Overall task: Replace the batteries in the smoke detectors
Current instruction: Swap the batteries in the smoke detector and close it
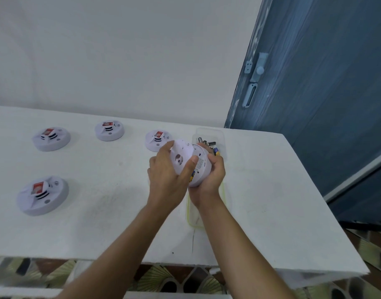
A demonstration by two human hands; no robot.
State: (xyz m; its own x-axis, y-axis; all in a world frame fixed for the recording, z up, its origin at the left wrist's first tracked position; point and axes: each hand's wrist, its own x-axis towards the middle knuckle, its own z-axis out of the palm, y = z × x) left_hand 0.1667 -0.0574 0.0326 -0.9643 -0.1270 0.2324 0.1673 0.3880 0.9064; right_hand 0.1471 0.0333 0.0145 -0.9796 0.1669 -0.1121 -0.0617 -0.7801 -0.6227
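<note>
Both hands meet above the table [271, 190]. Left hand [168, 180] grips the back plate [182, 151], thumb across it, while right hand [212, 180] cups the detector [201, 169] from below. Just behind, a clear tub [220, 134] holds batteries [206, 143]. Four other detectors [42, 195] sit to the left.

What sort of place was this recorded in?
Probably a room in a home, used as a makeshift workbench: a white slab table with detectors laid out, a blue wooden door with a bolt, and patterned floor tiles.
</note>
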